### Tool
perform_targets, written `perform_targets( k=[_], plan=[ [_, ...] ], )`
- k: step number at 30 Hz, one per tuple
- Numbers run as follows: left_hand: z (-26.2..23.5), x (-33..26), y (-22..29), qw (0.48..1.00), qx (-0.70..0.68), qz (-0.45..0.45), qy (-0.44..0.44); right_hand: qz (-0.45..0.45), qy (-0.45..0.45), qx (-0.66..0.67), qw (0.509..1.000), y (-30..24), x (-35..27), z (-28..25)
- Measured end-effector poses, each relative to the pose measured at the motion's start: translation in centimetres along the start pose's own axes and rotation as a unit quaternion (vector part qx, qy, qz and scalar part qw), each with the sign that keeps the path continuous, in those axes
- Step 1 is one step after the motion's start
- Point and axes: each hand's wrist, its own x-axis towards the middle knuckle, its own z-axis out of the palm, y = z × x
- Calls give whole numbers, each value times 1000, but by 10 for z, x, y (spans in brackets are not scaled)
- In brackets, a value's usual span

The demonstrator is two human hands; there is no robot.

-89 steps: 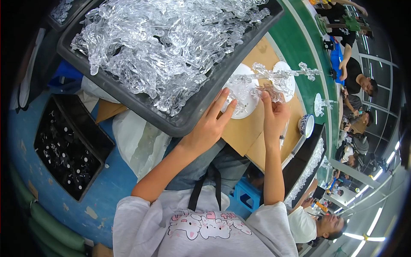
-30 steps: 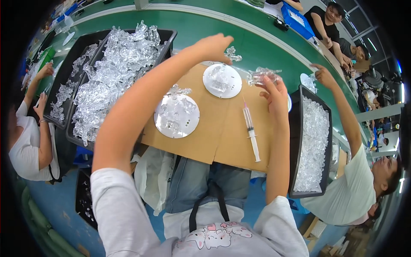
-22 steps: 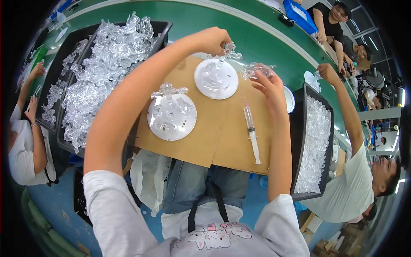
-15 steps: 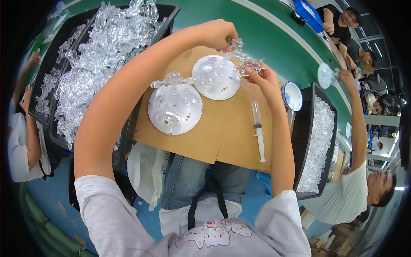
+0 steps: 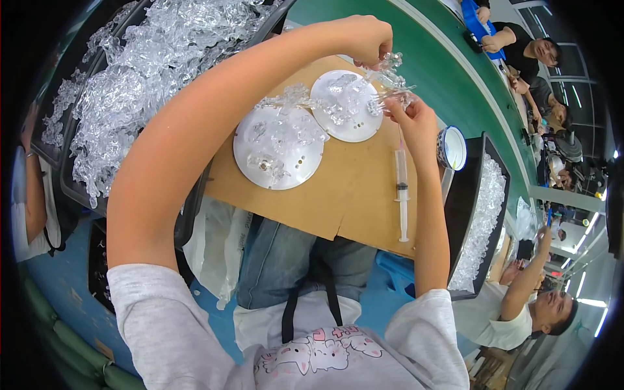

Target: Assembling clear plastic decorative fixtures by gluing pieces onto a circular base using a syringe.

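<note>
My left hand [image 5: 374, 44] reaches far forward, fingers closed on a branching clear plastic piece [image 5: 392, 70]. My right hand [image 5: 417, 120] pinches the lower part of this clear plastic cluster between thumb and fingers. Whether the two hands hold one piece or two touching ones, I cannot tell. Below and left of them, a white round disc [image 5: 359, 132] carries clear plastic parts. Nearer to me lies a second white disc [image 5: 276, 179], also with clear parts on it. A syringe [image 5: 402, 195] rests on the brown cardboard [image 5: 312, 201], beside my right forearm.
A large black bin [image 5: 78, 185] heaped with clear plastic pieces [image 5: 143, 84] stands at the left. On the right are a blue-rimmed white bowl [image 5: 454, 148] and a black bin [image 5: 458, 195] of small clear pieces. A co-worker [image 5: 507, 312] sits at the right; others work beyond the green table [image 5: 448, 71].
The view has shifted a little; my hands still hold the clear plastic close together, slightly farther right in the picture. The right co-worker's raised arm has lowered, and the clear disc it held has left that spot.
</note>
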Motion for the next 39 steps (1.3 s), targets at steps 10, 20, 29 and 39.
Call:
perform_targets(
  k=[10, 20, 29, 39],
  plan=[
    [3, -4, -3, 1000, 6, -12, 1, -117, 123, -182, 969, -12, -24, 39],
    [-28, -34, 8, 995, -4, 55, 78, -108, 148, -223, 957, -8, -43, 16],
    [-73, -158, 150, 991, 43, 56, 116, 110, 95, -373, 916, 76, -184, -229],
    [16, -282, 195, 987, 15, -73, 139, 123, 168, -212, 955, 138, -198, -219]
  ],
)
